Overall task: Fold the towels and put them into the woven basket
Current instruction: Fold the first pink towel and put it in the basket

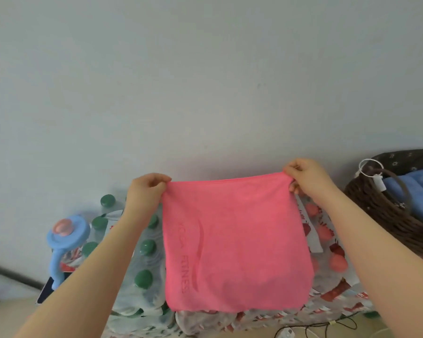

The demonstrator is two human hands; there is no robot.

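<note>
Head view shows a bare wall (205, 81) filling most of the frame, with the pink towel (235, 240) hanging in front of it, held up in the air between both hands. It looks already doubled: two edges seem to run together along the top. It hangs limp and smooth with faint stitched lettering down its left side, so I judge it light, soft and floppy, with no stiffness to keep a fold by itself. The top corners are the sensible hold, and that is where it is held.

Behind it sit shrink-wrapped bottle packs (142, 252), green caps to the left and red to the right; the towel covers their middle.

At right the basket (386, 215) is cut off by the frame edge. A blue towel (410, 191) lies folded inside; how much room is left I cannot tell.

Each hand is closed in a pinch on a top corner: the left hand (147, 189) and the right hand (308, 176), fingers curled in tight.

No table or folding surface is visible.
</note>
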